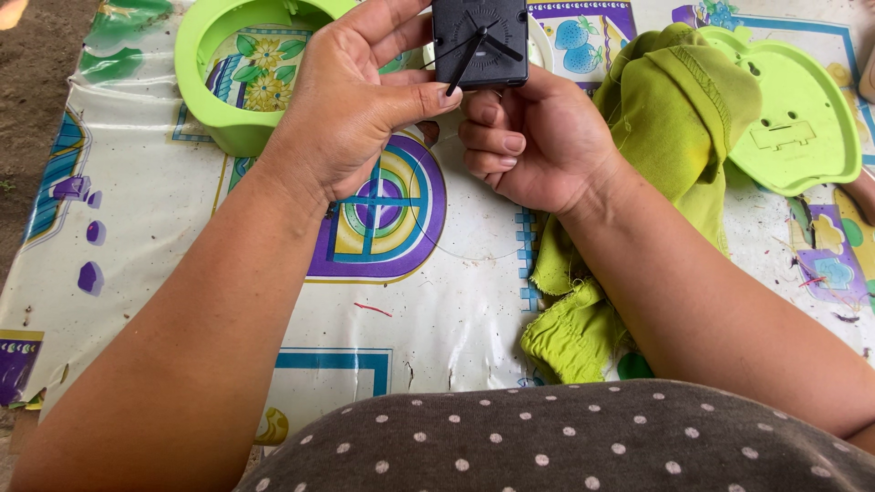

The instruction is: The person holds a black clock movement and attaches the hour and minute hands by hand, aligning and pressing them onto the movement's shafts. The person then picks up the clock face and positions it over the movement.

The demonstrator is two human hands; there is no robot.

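Note:
A small black square clock movement (480, 41) with thin black hands on its face is held up between both of my hands. My left hand (351, 100) cups it from the left, thumb tip against the lower end of a long hand. My right hand (538, 137) supports it from below, fingers curled under the black box. Behind my left hand lies the light green clock frame (205, 68), a ring-shaped shell. At the right, the flat green apple-shaped back cover (802, 118) rests on the mat.
A patterned plastic mat (164, 237) covers the ground, with bare earth (32, 82) past its left edge. A bunched yellow-green cloth (674, 118) lies under my right wrist. My dotted grey shirt (565, 437) fills the bottom.

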